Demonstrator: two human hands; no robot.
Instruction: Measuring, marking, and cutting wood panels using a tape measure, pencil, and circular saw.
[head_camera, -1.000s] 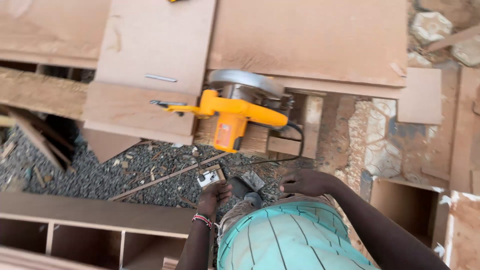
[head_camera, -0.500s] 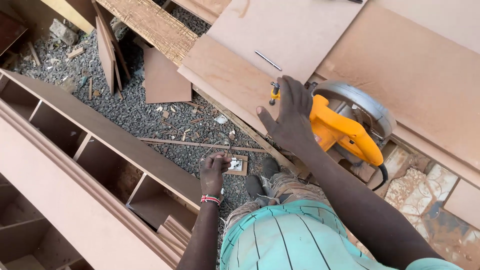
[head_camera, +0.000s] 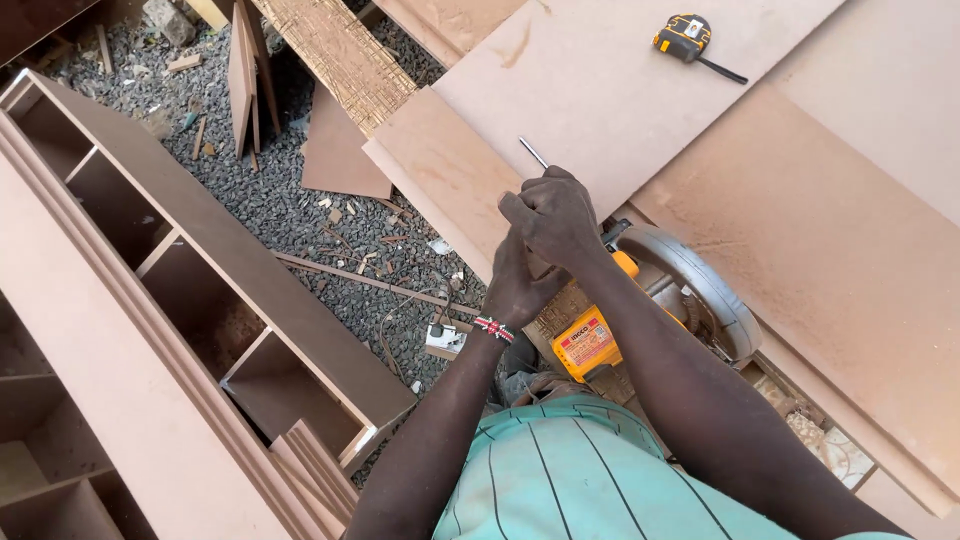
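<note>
**Risks at the saw, hands together over the board edge**

Largest first. The wide pale-brown fibreboard sheet (head_camera: 620, 90) runs out ahead of my hands and past them to the right; its near edge sits right under my knuckles. If I lean on that overhanging edge, I judge the sheet could tip or slide.

Below and to the right of my hands lies the yellow circular saw with round grey metal guard (head_camera: 680, 290), partly hidden by my right forearm. Its cord is not traceable from here; a snag as I move could drag the saw off its perch.

My right hand (head_camera: 555, 215) is closed over my left hand (head_camera: 520, 285). A thin grey metal rod (head_camera: 532, 152) sticks out just beyond the right knuckles. I cannot tell which hand grips it, or whether it merely lies on the board. If held, it could slip or jab, given the cramped double grip.

Far ahead to the right, the yellow-and-black tape measure (head_camera: 682, 34) rests on the sheet, well apart; a shifted board would send it sliding.
</note>
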